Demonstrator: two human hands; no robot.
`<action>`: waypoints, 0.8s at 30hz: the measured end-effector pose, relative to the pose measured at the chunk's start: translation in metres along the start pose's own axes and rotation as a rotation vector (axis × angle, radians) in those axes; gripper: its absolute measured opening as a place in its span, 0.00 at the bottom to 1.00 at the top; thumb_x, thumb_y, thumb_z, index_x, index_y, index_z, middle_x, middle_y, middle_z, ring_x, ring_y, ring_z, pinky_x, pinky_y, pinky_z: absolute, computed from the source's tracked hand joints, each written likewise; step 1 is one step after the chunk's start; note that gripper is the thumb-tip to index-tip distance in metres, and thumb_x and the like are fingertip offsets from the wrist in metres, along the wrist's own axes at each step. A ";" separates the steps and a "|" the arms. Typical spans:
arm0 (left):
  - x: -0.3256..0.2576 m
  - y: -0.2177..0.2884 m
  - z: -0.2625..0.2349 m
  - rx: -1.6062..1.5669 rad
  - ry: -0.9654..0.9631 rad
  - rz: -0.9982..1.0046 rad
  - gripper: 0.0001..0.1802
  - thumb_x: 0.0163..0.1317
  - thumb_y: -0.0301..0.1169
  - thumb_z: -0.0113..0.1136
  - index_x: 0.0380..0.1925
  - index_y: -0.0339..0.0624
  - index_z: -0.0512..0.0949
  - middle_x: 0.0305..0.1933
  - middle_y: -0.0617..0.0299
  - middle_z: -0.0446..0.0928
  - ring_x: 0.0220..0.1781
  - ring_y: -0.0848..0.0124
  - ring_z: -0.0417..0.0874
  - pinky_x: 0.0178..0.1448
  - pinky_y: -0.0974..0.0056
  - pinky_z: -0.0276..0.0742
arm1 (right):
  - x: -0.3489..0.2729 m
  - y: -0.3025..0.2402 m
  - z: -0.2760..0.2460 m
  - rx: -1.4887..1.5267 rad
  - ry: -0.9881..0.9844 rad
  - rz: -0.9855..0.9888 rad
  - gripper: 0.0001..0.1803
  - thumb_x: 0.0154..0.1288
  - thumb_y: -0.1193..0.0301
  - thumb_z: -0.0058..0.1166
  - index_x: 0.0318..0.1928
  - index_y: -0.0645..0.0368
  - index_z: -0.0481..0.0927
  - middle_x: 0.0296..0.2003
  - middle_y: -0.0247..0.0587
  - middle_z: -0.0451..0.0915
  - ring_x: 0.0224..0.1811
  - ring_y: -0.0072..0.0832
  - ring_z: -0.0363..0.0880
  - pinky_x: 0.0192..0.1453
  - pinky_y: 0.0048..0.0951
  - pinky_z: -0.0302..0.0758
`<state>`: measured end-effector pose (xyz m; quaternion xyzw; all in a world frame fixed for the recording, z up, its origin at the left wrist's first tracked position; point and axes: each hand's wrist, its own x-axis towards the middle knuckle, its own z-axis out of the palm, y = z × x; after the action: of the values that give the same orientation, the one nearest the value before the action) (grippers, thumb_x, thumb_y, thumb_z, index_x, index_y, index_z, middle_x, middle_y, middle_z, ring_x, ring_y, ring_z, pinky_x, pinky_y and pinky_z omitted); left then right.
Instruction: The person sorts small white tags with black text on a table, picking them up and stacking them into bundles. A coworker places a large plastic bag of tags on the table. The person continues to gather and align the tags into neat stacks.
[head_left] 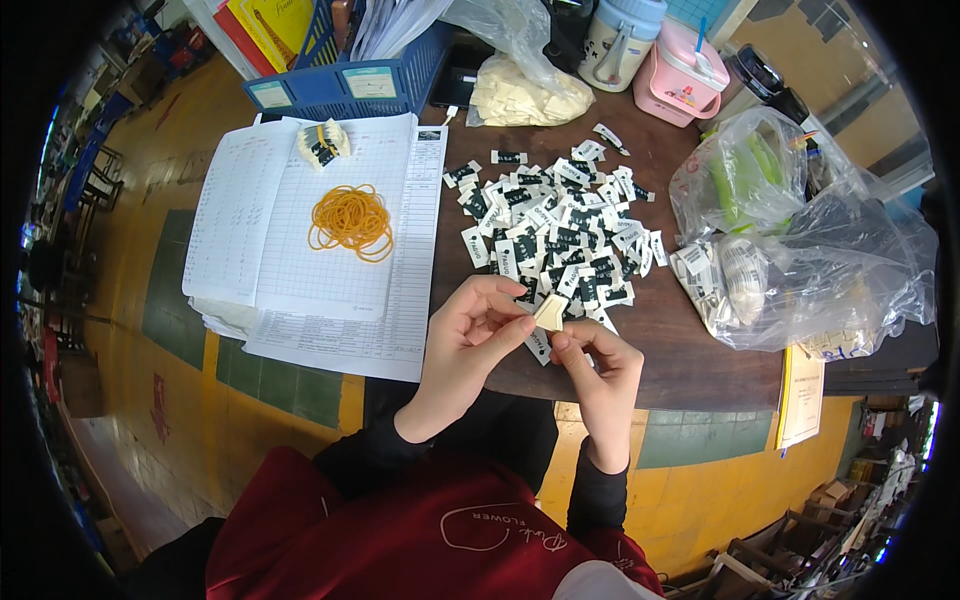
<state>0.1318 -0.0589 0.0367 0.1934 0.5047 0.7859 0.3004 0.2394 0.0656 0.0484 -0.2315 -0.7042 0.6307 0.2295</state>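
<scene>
In front of me, both hands hold a small stack of cream fabric labels (549, 312) by its ends. My left hand (465, 340) pinches it from the left with thumb and fingertips. From the right, the thumb and fingers of my right hand (602, 378) close on its lower edge. Just beyond my fingers spreads a loose heap of small black and white labels (565, 225). Orange rubber bands (352, 222) lie in a pile to the left on an open notebook (225, 220). Near its top sits a banded bundle of labels (324, 145).
At the back stand a blue plastic basket (400, 90) with papers, a bag of cream labels (530, 95), a blue-lidded cup (620, 45) and a pink container (680, 75). Clear plastic bags (800, 270) crowd the right side. The brown table's (700, 375) front edge is close to me.
</scene>
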 end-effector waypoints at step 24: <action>-0.001 0.000 0.001 -0.085 -0.025 -0.144 0.16 0.66 0.20 0.60 0.53 0.39 0.71 0.40 0.65 0.79 0.46 0.79 0.79 0.53 0.72 0.73 | -0.002 0.003 0.003 0.134 0.025 0.020 0.02 0.66 0.80 0.57 0.36 0.67 0.79 0.28 0.29 0.80 0.32 0.13 0.73 0.39 0.17 0.69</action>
<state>0.1326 -0.0590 0.0370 0.1535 0.4799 0.7803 0.3705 0.2398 0.0624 0.0452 -0.2306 -0.6550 0.6758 0.2471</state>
